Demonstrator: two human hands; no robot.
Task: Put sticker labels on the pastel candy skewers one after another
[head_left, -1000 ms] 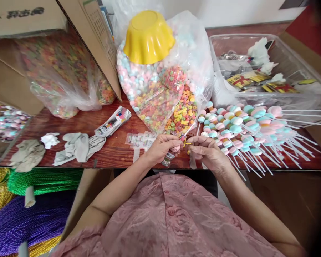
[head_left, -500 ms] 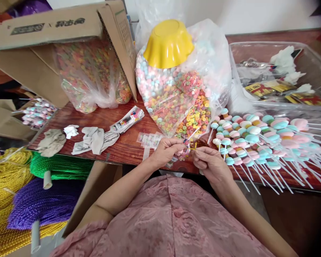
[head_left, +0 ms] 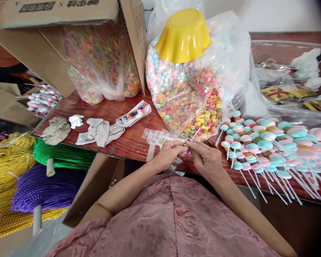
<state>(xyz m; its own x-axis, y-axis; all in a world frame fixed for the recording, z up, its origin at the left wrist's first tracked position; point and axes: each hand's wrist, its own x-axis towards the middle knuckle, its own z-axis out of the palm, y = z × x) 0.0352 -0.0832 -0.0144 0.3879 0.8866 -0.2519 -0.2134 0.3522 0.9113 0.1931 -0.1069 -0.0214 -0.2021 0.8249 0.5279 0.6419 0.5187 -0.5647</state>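
Note:
My left hand and my right hand meet at the near edge of the wooden table, fingers pinched together. Between them is a small wrapped candy stick with a white stick poking up toward the cereal bag. The left fingers hold the wrapped piece. The right fingers pinch at its neck, where a gold twist tie showed a moment earlier; it is hidden now. A big clear bag of coloured cereal rings and marshmallows stands just beyond, with a yellow bowl upturned on top.
Several marshmallow sticks lie in a pile at the right. A clear tub holds packets behind them. A cardboard box with a cereal bag stands at the left. Rags, small bags and cord spools lie nearby.
The view has swung left and down. My hands have closed together, the right fingers now over the neck of the wrapped piece, covering the gold tie.

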